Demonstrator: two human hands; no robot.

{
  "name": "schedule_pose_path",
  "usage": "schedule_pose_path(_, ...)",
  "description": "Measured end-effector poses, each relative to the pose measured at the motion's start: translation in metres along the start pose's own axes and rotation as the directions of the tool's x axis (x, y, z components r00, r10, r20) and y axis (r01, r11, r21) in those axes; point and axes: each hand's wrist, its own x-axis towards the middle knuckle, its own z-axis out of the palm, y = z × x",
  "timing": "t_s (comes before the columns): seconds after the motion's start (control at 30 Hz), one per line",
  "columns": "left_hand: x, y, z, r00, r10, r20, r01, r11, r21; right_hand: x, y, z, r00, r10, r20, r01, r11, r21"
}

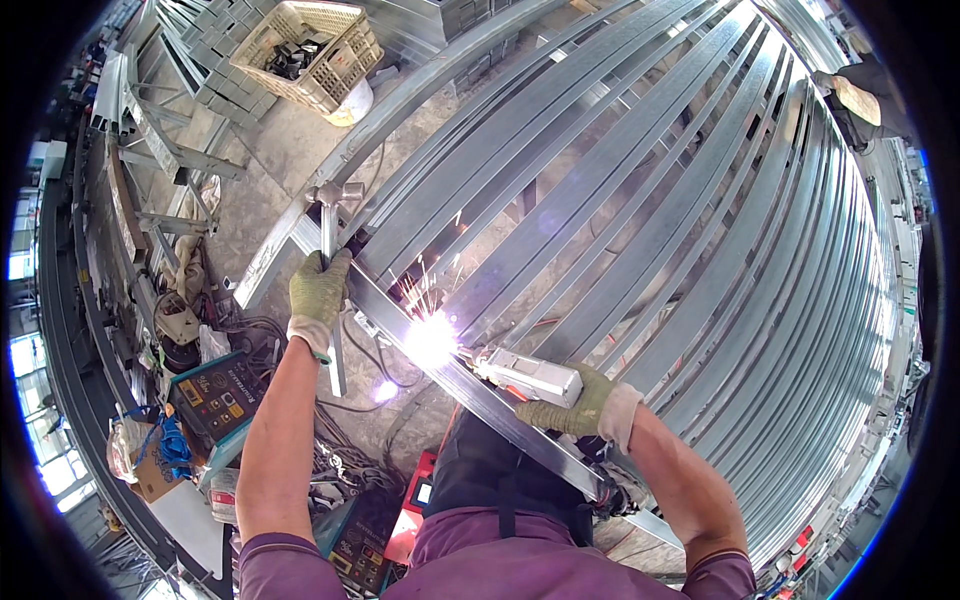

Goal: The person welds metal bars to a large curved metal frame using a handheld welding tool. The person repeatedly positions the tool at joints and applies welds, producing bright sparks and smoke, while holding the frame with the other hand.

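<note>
My left hand (318,296), in a green work glove, is closed around the handle of a hammer (328,228), whose metal head points away from me. My right hand (578,408), gloved alike, grips a welding gun (535,376) with a boxy silver-white body. At the gun's tip a white glare (431,340) throws sparks upward and hides the spot being welded. That glare sits on a metal crossbar (490,405) running diagonally in front of me. Long grey metal tubes (560,250) meet this crossbar from the far side.
A beige plastic crate (305,62) of dark small parts stands far left. Welding machines (217,398) and tangled cables (345,455) lie at the left, with a red machine (412,510) close to my legs. Another person's gloved hand (853,98) shows at the far right.
</note>
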Motion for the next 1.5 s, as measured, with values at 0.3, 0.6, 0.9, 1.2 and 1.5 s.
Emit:
schedule_pose_path(0.3,-0.001,0.004,0.001,1.0,0.013,-0.015,-0.012,0.999,0.041,0.003,0.014,0.002,0.998,-0.05,0.032,0.047,0.996,0.069)
schedule_pose_path(0.6,0.0,0.002,0.0,1.0,0.017,-0.015,-0.016,0.998,0.061,-0.002,0.012,0.001,0.996,-0.07,0.054,0.066,0.995,0.071)
schedule_pose_path(0.9,-0.007,0.013,0.001,1.0,0.001,-0.013,0.0,0.998,0.068,-0.007,0.016,0.001,0.991,-0.128,0.028,0.126,0.989,0.074)
schedule_pose_path(1.2,-0.003,0.01,0.002,1.0,-0.012,-0.008,0.012,0.998,0.069,-0.004,0.034,0.006,0.989,-0.145,0.006,0.143,0.982,0.12)
schedule_pose_path(1.5,-0.001,0.009,0.0,0.999,-0.032,0.023,0.032,0.999,0.027,-0.007,0.032,0.003,0.99,-0.139,-0.004,0.139,0.99,0.036)
